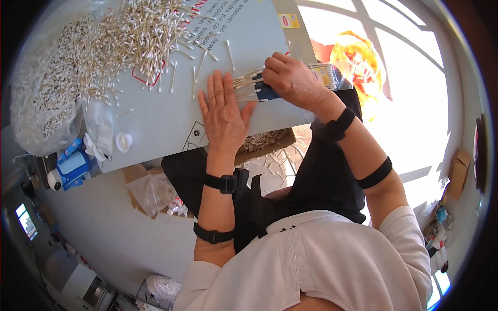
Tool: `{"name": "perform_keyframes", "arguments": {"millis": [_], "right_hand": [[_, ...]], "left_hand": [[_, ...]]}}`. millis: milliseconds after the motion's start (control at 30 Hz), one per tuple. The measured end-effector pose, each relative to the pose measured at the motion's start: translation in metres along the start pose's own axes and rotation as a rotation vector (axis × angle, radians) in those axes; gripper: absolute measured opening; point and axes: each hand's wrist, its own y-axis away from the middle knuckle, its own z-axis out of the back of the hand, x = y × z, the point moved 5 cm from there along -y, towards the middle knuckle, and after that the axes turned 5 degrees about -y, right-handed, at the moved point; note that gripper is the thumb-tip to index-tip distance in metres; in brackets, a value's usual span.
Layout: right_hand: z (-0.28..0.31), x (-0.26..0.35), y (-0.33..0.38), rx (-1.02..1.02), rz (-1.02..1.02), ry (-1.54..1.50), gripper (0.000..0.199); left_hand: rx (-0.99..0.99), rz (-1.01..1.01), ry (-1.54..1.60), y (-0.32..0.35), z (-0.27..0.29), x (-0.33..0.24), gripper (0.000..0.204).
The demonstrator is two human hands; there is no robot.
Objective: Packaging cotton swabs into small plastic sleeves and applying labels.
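My left hand (225, 114) lies flat on the grey board (171, 116), its fingers stretched out and holding nothing. Just to its right, my right hand (293, 80) is closed, with fingertips pinched on some cotton swabs (248, 82) that point left toward my left thumb. Beneath these swabs is a dark blue patch (265, 91). A clear packet of swabs (326, 75) with a yellow label sticks out beyond my right hand, partly hidden by it. Several single swabs lie loose beyond my left fingertips, one of them a lone swab (230, 55).
A big heap of cotton swabs (140, 39) spills from a clear plastic bag (46, 122) at the far left. A small white round cap (124, 142) sits near the board's left edge. Below the board is a cardboard box (282, 140) of swabs; an orange bag (355, 57) lies right.
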Motion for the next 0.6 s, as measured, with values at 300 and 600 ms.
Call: {"name": "perform_keyframes", "arguments": {"millis": [300,600], "right_hand": [[0.018,-0.035,-0.007,-0.136,-0.256,0.140,0.005],[-0.012,-0.005,-0.033,-0.106,-0.218,-0.192,0.016]], "left_hand": [[0.012,-0.001,-0.018,0.001,0.000,-0.001,0.075],[-0.115,0.054,0.212,0.003,0.004,-0.006,0.067]]}}
